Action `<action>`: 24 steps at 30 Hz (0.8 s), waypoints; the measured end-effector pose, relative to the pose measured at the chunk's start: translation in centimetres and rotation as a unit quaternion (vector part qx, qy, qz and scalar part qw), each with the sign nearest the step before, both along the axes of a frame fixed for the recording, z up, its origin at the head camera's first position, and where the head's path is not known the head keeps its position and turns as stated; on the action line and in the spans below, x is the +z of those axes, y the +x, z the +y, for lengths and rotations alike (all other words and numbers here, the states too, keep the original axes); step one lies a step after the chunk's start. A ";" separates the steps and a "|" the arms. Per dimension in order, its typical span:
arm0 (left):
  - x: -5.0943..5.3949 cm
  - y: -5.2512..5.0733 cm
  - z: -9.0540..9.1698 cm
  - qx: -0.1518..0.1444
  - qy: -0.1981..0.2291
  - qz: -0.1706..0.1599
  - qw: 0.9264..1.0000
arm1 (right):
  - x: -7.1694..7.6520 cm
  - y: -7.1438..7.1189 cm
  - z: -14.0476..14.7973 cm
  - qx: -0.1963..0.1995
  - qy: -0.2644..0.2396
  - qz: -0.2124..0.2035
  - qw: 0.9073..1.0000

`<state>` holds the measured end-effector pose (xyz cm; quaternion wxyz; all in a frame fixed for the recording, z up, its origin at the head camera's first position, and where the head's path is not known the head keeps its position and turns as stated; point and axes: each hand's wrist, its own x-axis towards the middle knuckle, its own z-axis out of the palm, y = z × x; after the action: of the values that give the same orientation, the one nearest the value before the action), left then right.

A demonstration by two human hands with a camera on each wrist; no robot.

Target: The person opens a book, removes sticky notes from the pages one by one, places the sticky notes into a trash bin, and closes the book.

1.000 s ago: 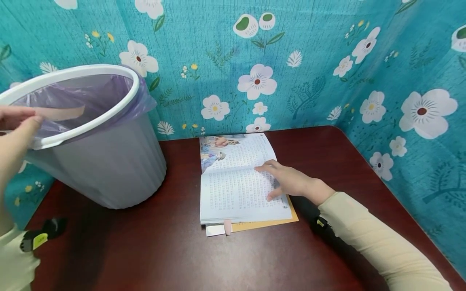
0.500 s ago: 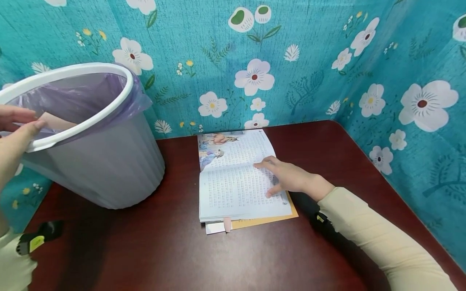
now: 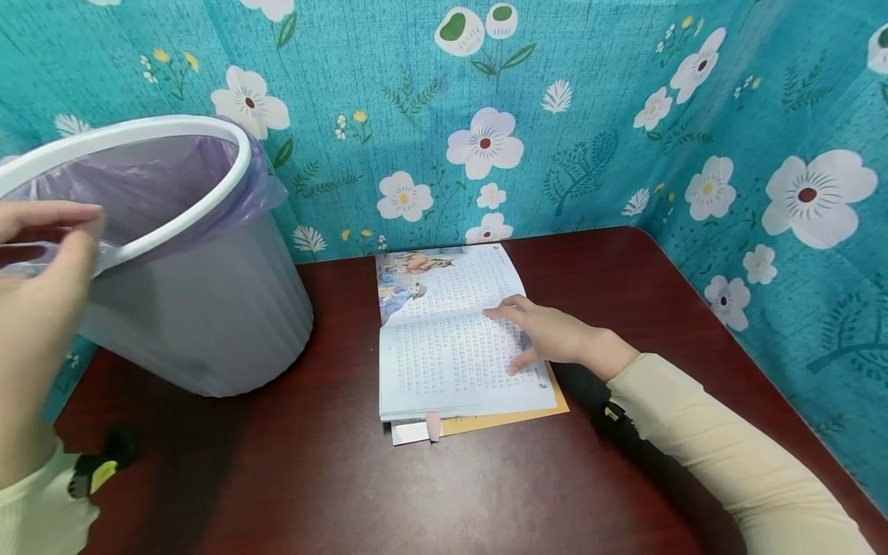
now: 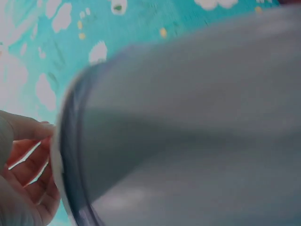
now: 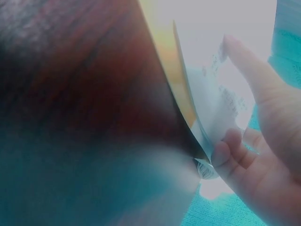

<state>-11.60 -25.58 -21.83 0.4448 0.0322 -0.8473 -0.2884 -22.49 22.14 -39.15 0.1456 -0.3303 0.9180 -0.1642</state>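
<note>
An open book (image 3: 444,362) with printed pages and a coloured picture lies on the table. On its right side rests my right hand (image 3: 548,331), fingers and thumb spread across the page. The right wrist view shows the same hand (image 5: 256,141) along the book's edge. My left hand (image 3: 48,285) is at the near rim of a grey trash bin (image 3: 215,308) lined with a purple bag (image 3: 260,181). In the left wrist view, the left hand's (image 4: 30,165) fingers are loosely bent beside the rim, with no paper visible in them.
A pinkish paper tab (image 3: 433,426) sticks out of the book's near edge, next to a white strip (image 3: 409,433) and a yellow cover edge (image 3: 499,421). Flowered teal cloth (image 3: 416,100) hangs behind and to the right of the dark red table (image 3: 333,478).
The pinkish paper strip that my left hand pinched over the bin is gone from view. That hand has moved slightly right and toward me. My right hand stays on the book.
</note>
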 end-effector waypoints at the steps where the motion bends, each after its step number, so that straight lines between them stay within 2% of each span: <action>1: 0.1 0.3 0.9 -0.025 -0.014 0.018 0.999 | 0.1 0.0 0.0 0.001 0.000 0.000 1.000; 4: -0.1 1.4 3.9 -0.103 -0.072 0.050 0.991 | 0.4 0.0 -0.1 0.003 0.001 -0.002 1.000; 6: -0.8 1.9 5.9 -0.161 -0.121 0.036 0.979 | 0.7 0.1 0.0 0.009 -0.001 0.000 1.000; 7: -1.3 2.0 6.9 -0.183 -0.142 0.015 0.973 | 0.8 0.1 0.0 0.012 -0.001 0.000 1.000; 8: -2.1 2.0 7.8 -0.206 -0.158 -0.018 0.965 | 0.8 0.1 0.0 0.014 -0.003 -0.001 1.000; 10: -3.8 1.7 9.4 -0.251 -0.172 -0.113 0.946 | 1.1 0.1 0.1 0.017 -0.011 -0.006 1.000; 12: -5.9 1.0 10.7 -0.275 -0.165 -0.219 0.921 | 1.2 0.0 0.2 0.018 -0.014 -0.012 1.000; 14: -7.8 0.4 11.6 -0.283 -0.156 -0.316 0.892 | 1.2 -0.1 0.2 0.022 -0.019 -0.023 0.999; 15: -8.7 0.1 11.9 -0.282 -0.155 -0.351 0.879 | 1.3 -0.2 0.2 0.024 -0.020 -0.027 0.999; 16: -9.4 -0.1 12.2 -0.281 -0.153 -0.377 0.869 | 1.3 -0.2 0.2 0.025 -0.020 -0.032 0.999; 17: -10.1 -0.3 12.3 -0.284 -0.152 -0.390 0.863 | 1.3 -0.3 0.3 0.026 -0.020 -0.036 0.999; 19: -11.1 -0.7 12.6 -0.294 -0.158 -0.392 0.857 | 1.5 -0.5 0.4 0.025 -0.019 -0.039 0.999; 21: -11.6 -1.0 12.8 -0.305 -0.170 -0.373 0.860 | 1.8 -0.7 0.5 0.023 -0.018 -0.038 0.999; 24: -11.7 -1.5 13.1 -0.316 -0.193 -0.339 0.865 | 2.2 -1.0 0.8 0.027 -0.020 -0.035 0.999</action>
<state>-13.07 -12.45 -33.49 0.0125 -0.2276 -0.9495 -0.2158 -23.45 22.98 -36.98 0.1753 -0.3518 0.8997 -0.1899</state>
